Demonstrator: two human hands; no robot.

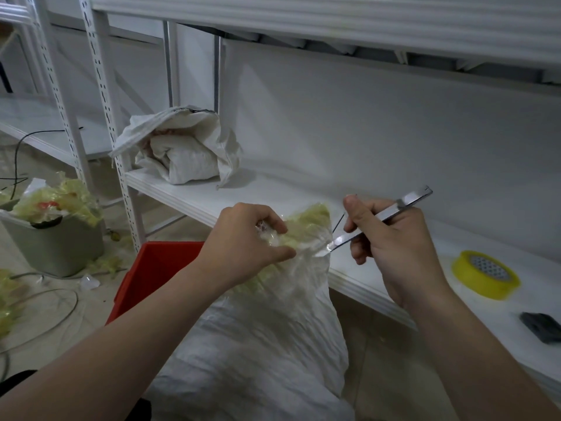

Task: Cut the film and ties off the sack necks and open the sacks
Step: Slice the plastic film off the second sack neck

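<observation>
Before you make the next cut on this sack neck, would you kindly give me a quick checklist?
1. Left hand grips the sack neck: ok.
2. Right hand holds the knife: ok.
3. Blade tip meets the film on the neck: ok.
4. Left thumb clear of the blade: not ok, it lies close to the tip.
5. Tie under the film found: cannot tell.
6. Bin has room for scraps: not ok, heaped.
</observation>
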